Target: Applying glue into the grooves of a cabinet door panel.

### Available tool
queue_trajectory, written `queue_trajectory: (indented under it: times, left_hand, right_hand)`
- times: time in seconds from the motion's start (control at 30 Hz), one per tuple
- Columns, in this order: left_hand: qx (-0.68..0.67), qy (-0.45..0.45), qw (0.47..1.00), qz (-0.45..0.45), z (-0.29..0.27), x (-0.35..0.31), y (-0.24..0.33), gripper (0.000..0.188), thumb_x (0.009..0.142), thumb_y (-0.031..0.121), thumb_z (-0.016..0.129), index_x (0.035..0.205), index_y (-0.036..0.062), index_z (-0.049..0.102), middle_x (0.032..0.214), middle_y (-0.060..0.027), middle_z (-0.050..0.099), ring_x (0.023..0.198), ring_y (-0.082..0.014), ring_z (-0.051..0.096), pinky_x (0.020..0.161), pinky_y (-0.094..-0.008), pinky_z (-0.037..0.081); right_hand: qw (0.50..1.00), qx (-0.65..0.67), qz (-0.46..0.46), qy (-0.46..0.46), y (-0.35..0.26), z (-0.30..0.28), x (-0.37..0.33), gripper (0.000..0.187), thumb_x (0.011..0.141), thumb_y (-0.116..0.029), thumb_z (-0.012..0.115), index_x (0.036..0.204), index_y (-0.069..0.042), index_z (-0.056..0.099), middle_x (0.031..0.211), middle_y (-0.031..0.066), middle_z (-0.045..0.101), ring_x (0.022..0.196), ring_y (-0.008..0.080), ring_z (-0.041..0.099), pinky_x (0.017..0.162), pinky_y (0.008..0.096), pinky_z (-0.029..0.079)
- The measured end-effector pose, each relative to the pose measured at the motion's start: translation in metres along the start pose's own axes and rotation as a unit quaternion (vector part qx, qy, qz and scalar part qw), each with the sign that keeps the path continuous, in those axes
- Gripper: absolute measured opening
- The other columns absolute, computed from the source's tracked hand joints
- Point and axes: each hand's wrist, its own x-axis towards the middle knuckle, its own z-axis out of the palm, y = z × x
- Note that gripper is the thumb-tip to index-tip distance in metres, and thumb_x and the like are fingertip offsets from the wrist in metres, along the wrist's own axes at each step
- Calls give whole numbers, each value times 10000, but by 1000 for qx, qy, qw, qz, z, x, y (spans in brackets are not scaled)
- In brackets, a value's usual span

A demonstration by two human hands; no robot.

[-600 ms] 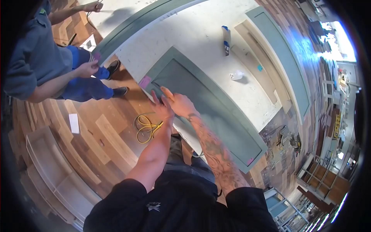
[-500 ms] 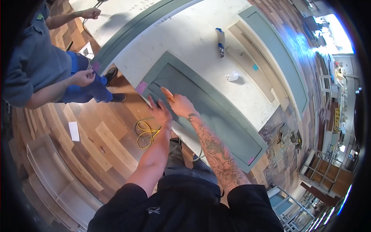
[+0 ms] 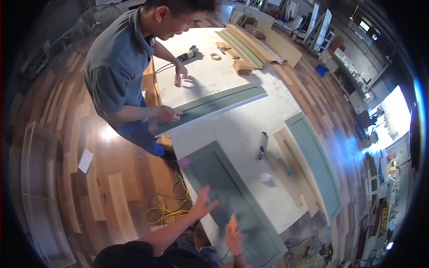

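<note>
A grey-green cabinet door with a recessed middle [image 3: 214,167] lies on the white worktable, running toward me. Over its near left edge is my left hand [image 3: 203,206], fingers spread and nothing in them; whether it touches the door I cannot tell. My right hand [image 3: 233,241], a little blurred, is closed round a small flat orange-tan piece [image 3: 232,223] above the door's near half. The piece's exact kind is unclear. A pink tag [image 3: 184,162] is on the door's far left corner.
Across the table a co-worker [image 3: 118,71] leans over another green panel [image 3: 214,105], holding a small brown piece [image 3: 178,81]. A power tool [image 3: 188,53], tape roll [image 3: 215,56], blue-ended tool [image 3: 263,145] and another green door [image 3: 315,161] lie about. Yellow cord [image 3: 163,210] coils on the floor.
The view has tilted up, showing more of the co-worker and the far table. My right hand has moved from the door's far end to its near half; my hands are farther apart.
</note>
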Motion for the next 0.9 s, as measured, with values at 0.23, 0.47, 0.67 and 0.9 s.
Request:
queue_trajectory:
  times: [0.23,0.47,0.67,0.9]
  left_hand:
    - [-407,-291,853,-147,55,-139,75,909,1038,353,622,1636,115,-19,1440,-143,524,1229,-207,555,1055,-347,449]
    - [-362,-412,831,-98,107,-225,116,756,1046,360,608,1630,137,183,1047,-59,616,892,-108,597,794,-293,498]
    - [45,-368,928,28,87,-268,156,565,1037,543,495,1495,211,497,1190,-198,698,1049,-393,680,917,-463,534]
    - [32,-245,968,-48,55,-313,115,415,1042,423,555,1324,140,666,1144,-121,732,991,-280,713,895,-418,554]
  right_hand:
    - [968,229,89,-54,-46,-38,-68,278,993,-175,626,1222,-20,600,977,148,659,868,257,676,719,351,533]
    - [874,476,85,58,18,-94,-112,222,1034,-195,597,1165,-23,547,766,10,540,677,91,515,582,252,420]
    - [791,595,131,54,71,-130,-174,285,1045,-298,579,1126,-25,572,911,90,583,820,199,626,727,321,546]
    - [860,467,166,-119,141,-124,-230,276,1023,-222,615,1192,-4,622,965,69,670,761,162,689,681,268,550]
